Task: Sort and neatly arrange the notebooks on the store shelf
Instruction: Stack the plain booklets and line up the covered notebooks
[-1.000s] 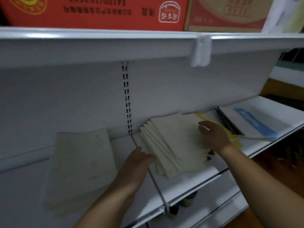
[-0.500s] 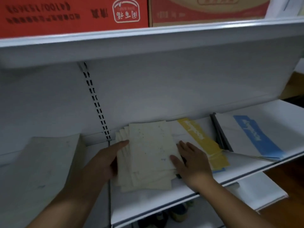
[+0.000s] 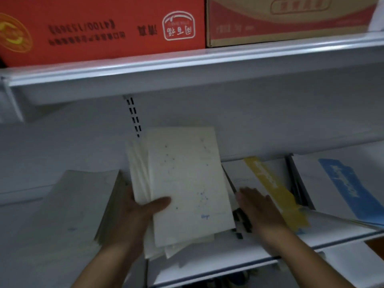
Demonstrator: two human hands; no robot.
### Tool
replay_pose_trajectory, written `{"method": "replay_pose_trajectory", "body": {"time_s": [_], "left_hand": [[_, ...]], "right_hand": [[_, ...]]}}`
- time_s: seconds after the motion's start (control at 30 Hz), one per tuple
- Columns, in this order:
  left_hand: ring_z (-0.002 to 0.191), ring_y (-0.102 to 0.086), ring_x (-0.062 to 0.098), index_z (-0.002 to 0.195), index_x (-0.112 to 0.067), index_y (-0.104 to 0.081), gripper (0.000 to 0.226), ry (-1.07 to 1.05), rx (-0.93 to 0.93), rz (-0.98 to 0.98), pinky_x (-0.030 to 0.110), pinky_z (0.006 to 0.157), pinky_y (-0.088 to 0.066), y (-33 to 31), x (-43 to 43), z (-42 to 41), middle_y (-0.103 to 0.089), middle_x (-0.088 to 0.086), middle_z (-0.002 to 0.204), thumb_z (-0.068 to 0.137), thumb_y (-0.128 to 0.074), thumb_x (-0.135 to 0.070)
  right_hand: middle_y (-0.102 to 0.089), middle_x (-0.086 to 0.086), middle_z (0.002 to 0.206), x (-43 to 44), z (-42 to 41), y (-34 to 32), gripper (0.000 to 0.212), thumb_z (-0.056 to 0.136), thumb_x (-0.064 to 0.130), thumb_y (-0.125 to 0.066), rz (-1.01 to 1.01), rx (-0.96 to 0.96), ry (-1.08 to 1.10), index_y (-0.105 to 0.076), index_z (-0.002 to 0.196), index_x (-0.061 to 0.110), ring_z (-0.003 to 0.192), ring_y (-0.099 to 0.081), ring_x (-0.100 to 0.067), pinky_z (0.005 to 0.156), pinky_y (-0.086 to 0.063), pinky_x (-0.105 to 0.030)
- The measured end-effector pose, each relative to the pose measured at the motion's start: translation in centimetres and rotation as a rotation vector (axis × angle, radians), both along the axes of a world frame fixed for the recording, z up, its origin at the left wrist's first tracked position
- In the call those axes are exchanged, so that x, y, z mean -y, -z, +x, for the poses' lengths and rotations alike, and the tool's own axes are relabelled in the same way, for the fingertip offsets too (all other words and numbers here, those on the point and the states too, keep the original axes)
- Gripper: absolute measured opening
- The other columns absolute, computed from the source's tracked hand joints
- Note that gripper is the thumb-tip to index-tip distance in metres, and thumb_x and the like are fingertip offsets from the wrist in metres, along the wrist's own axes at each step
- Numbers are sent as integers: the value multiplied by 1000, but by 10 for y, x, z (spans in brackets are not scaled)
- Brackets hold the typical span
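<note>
Two hands show — a left hand [image 3: 133, 217] and a right hand [image 3: 259, 208]. Two boxes sit on the top shelf [image 3: 187, 67]: one red box [image 3: 99, 28] and one brown box [image 3: 286, 17] right of it. Below that shelf lie four lots of notebooks — a held cream bunch [image 3: 187, 179], a grey pile [image 3: 79, 208], one yellow-striped book [image 3: 268, 183], one blue-striped book [image 3: 342, 183].

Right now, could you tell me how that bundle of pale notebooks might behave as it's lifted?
The pale notebooks look thin, so probably light and floppy. Their edges are fanned out, so they may slide apart. Only the left hand grips them, thumb on top; the right hand lies open beside.
</note>
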State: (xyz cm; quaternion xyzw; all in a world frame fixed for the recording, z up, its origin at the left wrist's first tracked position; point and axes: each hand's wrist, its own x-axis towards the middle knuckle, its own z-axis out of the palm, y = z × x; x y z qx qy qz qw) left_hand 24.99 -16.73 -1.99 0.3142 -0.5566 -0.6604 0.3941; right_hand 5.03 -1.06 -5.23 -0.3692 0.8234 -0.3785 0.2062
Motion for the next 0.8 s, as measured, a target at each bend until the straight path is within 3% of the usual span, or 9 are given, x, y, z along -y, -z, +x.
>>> {"method": "replay_pose_trajectory", "body": {"time_s": [0.07, 0.17, 0.23, 0.3, 0.4, 0.5, 0.57, 0.67, 0.8], "left_hand": [[77, -73, 14, 100, -33, -65, 73, -48, -80, -104, 26, 53, -57, -11, 3, 18, -76, -8, 92, 34, -82, -7], [88, -71, 21, 110, -25, -61, 84, -113, -122, -228, 36, 66, -60, -17, 2, 37, -74, 0, 101, 32, -84, 0], [95, -69, 18, 120, -17, -53, 92, -151, -129, -316, 34, 76, -58, -14, 0, 45, -71, 1, 108, 34, -85, -8], [93, -68, 4, 115, -26, -53, 89, -162, -118, -371, 21, 72, -57, -4, -3, 48, -72, -11, 103, 33, -85, -9], [96, -62, -10, 113, -38, -48, 85, -118, -84, -419, 8, 73, -51, 13, -16, 46, -66, -30, 106, 36, -80, -24], [104, -48, -27, 120, -61, -35, 88, -48, 2, -574, -6, 76, -38, 22, -29, 46, -49, -49, 116, 48, -73, -26], [107, -40, -32, 123, -67, -26, 95, 25, 73, -644, -10, 78, -32, 26, -26, 49, -41, -53, 120, 54, -74, -24], [105, -42, -31, 116, -74, -25, 97, 160, 130, -579, -10, 76, -33, 26, -12, 55, -41, -54, 118, 53, -79, -24], [96, -54, -23, 114, -45, -42, 89, 174, 103, -390, -1, 67, -43, 29, 5, 52, -56, -47, 104, 40, -76, -9]], "right_hand": [[-37, 20, 144, 10, 14, -30, 88, 58, 75, -48, -313, 305, -54, -35, 138, 40, 130, -38, 0, 102, -34, -15], [-60, 27, 119, 36, 31, -50, 54, 67, 57, -71, -506, 407, -278, -51, 117, 50, 103, -59, 12, 73, -48, -4], [-67, 21, 115, 45, 36, -57, 44, 69, 45, -72, -505, 394, -345, -60, 111, 46, 103, -62, 6, 75, -50, -8], [-67, 19, 117, 44, 38, -55, 57, 65, 42, -78, -435, 399, -406, -57, 118, 39, 108, -62, -1, 83, -51, -15], [-73, 18, 97, 43, 42, -42, 61, 56, 39, -85, -438, 414, -259, -59, 110, 30, 94, -67, 0, 67, -51, -8], [-64, 19, 87, 46, 60, -18, 37, 71, 10, -79, -497, 261, -23, -57, 98, 22, 84, -63, 0, 61, -43, 2], [-61, 21, 83, 42, 67, -4, 37, 74, -12, -67, -531, 260, 14, -56, 90, 20, 76, -61, 6, 56, -39, 6], [-68, 21, 61, 38, 63, -11, 38, 72, -17, -65, -514, 379, -26, -58, 75, 20, 60, -62, 15, 51, -43, 2], [-62, 16, 83, 53, 67, -26, 36, 76, -6, -66, -695, 309, 53, -57, 81, 28, 61, -60, 20, 53, -42, 3]]}}
